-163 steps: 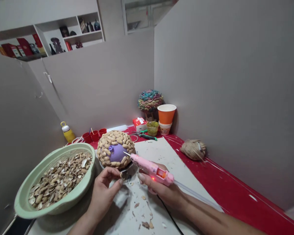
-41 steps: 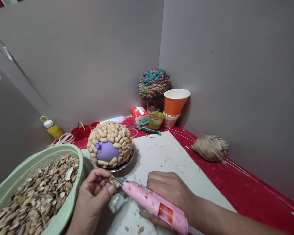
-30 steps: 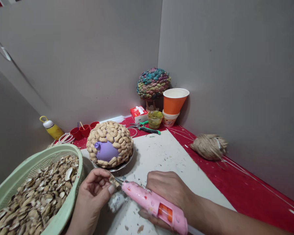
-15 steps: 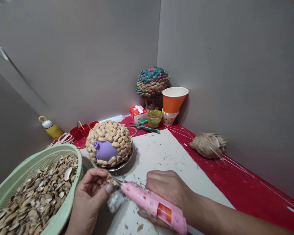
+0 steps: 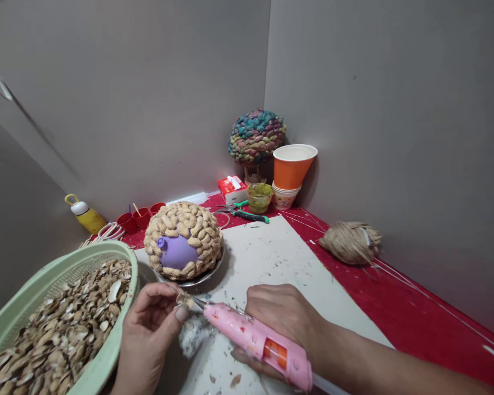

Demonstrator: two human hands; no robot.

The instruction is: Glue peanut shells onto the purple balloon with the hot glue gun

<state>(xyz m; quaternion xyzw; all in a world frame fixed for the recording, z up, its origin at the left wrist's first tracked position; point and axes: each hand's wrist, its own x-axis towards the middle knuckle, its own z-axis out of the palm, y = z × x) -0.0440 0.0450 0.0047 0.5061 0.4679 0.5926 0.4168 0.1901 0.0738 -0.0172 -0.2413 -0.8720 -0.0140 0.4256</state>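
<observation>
Between the thumb and fingers of my left hand (image 5: 154, 323) is a peanut shell (image 5: 184, 299), pinched at its edge. A pink glue gun (image 5: 251, 340) is wrapped in my right hand (image 5: 284, 315), with a clear glue stick (image 5: 327, 385) out of its back end. Its metal nozzle meets the shell, or comes very close to it. Just beyond my left hand, a purple balloon (image 5: 179, 252) largely covered in peanut shells (image 5: 189, 216) rests on a metal dish (image 5: 200, 282). Part of the balloon's front is bare, its knot showing.
A green basket (image 5: 134, 269) of peanut shells stands left. Behind are a yellow bottle (image 5: 88, 216), red cups (image 5: 142, 218), pliers (image 5: 249, 217), a tissue pack (image 5: 233, 189), a plastic bowl (image 5: 260, 198), paper cups (image 5: 293, 167) and a coloured shell ball (image 5: 257, 137). Twine (image 5: 349, 242) lies right.
Both hands stay almost in place. The shell in my left hand has tilted slightly against the glue gun's nozzle, and the view has shifted a little.
</observation>
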